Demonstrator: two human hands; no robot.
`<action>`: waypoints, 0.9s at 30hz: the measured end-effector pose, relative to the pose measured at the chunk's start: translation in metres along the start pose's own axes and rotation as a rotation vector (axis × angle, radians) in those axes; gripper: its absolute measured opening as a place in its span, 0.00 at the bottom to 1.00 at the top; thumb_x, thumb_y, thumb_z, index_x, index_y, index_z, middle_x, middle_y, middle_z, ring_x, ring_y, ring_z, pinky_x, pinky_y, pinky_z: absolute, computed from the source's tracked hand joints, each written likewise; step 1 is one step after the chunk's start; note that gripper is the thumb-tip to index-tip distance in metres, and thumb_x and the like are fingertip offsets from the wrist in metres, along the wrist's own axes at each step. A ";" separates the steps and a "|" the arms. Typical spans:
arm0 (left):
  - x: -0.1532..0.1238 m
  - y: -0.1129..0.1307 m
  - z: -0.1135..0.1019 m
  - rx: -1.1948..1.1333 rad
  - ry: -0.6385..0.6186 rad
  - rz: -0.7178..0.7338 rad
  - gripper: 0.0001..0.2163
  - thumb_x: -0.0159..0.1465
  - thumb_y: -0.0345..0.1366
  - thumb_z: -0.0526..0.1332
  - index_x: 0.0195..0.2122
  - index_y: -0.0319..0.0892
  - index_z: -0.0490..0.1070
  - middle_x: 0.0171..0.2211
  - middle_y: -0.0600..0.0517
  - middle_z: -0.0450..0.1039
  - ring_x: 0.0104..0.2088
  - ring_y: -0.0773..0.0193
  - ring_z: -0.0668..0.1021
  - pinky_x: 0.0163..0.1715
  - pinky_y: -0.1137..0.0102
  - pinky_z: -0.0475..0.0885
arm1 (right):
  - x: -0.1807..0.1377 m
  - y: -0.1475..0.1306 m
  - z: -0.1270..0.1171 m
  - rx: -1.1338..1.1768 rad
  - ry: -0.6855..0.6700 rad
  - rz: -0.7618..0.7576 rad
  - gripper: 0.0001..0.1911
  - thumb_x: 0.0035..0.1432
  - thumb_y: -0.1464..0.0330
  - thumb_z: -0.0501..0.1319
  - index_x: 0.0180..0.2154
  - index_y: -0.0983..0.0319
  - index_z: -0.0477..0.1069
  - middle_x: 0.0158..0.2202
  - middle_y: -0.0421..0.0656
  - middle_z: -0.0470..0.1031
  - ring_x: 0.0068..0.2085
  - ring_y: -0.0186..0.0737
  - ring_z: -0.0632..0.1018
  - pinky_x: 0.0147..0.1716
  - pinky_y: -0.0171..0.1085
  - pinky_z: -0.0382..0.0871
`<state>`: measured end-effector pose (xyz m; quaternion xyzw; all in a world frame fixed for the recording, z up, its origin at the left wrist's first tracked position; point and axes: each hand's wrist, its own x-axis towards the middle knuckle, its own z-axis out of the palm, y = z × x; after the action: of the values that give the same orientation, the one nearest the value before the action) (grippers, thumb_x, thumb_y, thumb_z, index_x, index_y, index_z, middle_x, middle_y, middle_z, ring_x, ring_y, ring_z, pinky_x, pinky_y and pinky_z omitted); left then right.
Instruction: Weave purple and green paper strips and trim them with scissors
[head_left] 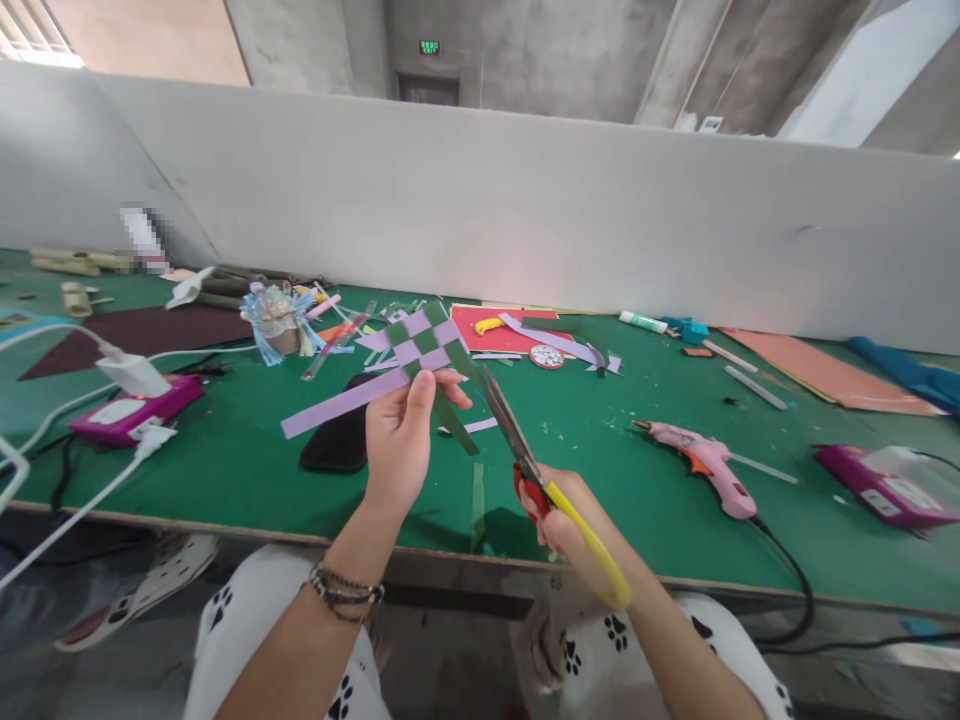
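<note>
Pinched between the thumb and fingers of my left hand (401,435) is a woven paper piece (420,340) in a purple and green checker pattern. A long purple strip (334,402) sticks out from it to the left, and a green strip (456,422) hangs below. My right hand (562,515) is wrapped round a pair of scissors (517,440) with red and yellow handles. Its blades point up and left, close to the woven piece's right side. Below the hands, a loose green paper strip (478,500) reaches the table's front edge.
A black phone (334,440) lies behind my left hand. To the right rest a pink glue gun (705,460) and a purple power strip (885,485); another power strip (139,408) with cables sits left. Red paper (465,325), a yellow cutter (489,325) and paper scraps lie behind.
</note>
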<state>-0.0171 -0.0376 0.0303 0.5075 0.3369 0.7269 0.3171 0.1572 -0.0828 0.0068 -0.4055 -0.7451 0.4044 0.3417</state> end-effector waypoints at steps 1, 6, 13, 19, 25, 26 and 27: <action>0.000 0.000 0.000 0.011 -0.014 0.002 0.16 0.61 0.47 0.54 0.26 0.42 0.75 0.20 0.53 0.74 0.27 0.65 0.77 0.36 0.68 0.71 | 0.000 -0.002 0.000 -0.005 0.007 0.004 0.31 0.47 0.38 0.45 0.22 0.60 0.52 0.20 0.34 0.52 0.20 0.28 0.55 0.17 0.30 0.52; 0.001 0.001 0.000 0.072 -0.033 0.004 0.17 0.60 0.48 0.55 0.25 0.42 0.74 0.20 0.52 0.75 0.28 0.63 0.78 0.34 0.69 0.72 | -0.001 -0.009 -0.003 -0.063 0.025 -0.004 0.33 0.47 0.36 0.41 0.21 0.60 0.50 0.19 0.34 0.50 0.20 0.28 0.53 0.17 0.30 0.49; 0.001 -0.001 0.001 0.033 -0.002 0.005 0.17 0.59 0.48 0.55 0.24 0.41 0.73 0.20 0.52 0.74 0.27 0.63 0.78 0.33 0.69 0.72 | -0.001 -0.009 -0.003 -0.108 0.019 -0.003 0.34 0.45 0.35 0.39 0.21 0.60 0.50 0.19 0.35 0.52 0.22 0.29 0.52 0.19 0.31 0.48; 0.002 -0.002 0.001 -0.038 0.024 0.025 0.14 0.61 0.45 0.55 0.26 0.42 0.73 0.21 0.54 0.75 0.25 0.66 0.77 0.34 0.69 0.71 | 0.000 -0.011 -0.003 -0.116 0.014 0.011 0.33 0.46 0.36 0.40 0.21 0.60 0.50 0.19 0.35 0.51 0.21 0.29 0.52 0.18 0.31 0.47; 0.002 -0.001 0.001 -0.015 0.017 0.011 0.16 0.61 0.46 0.55 0.26 0.41 0.74 0.20 0.54 0.74 0.26 0.65 0.77 0.35 0.69 0.71 | 0.000 -0.014 -0.003 -0.144 0.017 0.015 0.33 0.45 0.35 0.40 0.21 0.60 0.49 0.19 0.34 0.50 0.22 0.29 0.51 0.18 0.31 0.46; 0.002 -0.002 0.001 -0.001 0.016 0.007 0.16 0.61 0.46 0.54 0.26 0.41 0.74 0.20 0.53 0.74 0.26 0.65 0.77 0.35 0.68 0.71 | 0.000 -0.014 -0.003 -0.143 0.019 0.012 0.33 0.45 0.35 0.40 0.21 0.60 0.49 0.19 0.34 0.50 0.22 0.29 0.51 0.18 0.31 0.46; 0.002 -0.002 0.002 0.012 0.015 0.002 0.16 0.60 0.47 0.54 0.26 0.41 0.74 0.20 0.53 0.74 0.26 0.64 0.77 0.35 0.68 0.71 | 0.000 -0.014 -0.003 -0.142 0.020 0.009 0.33 0.45 0.35 0.40 0.21 0.60 0.49 0.19 0.34 0.50 0.21 0.29 0.51 0.18 0.31 0.46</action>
<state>-0.0161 -0.0346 0.0306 0.5044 0.3429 0.7290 0.3108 0.1554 -0.0863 0.0202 -0.4361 -0.7666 0.3481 0.3178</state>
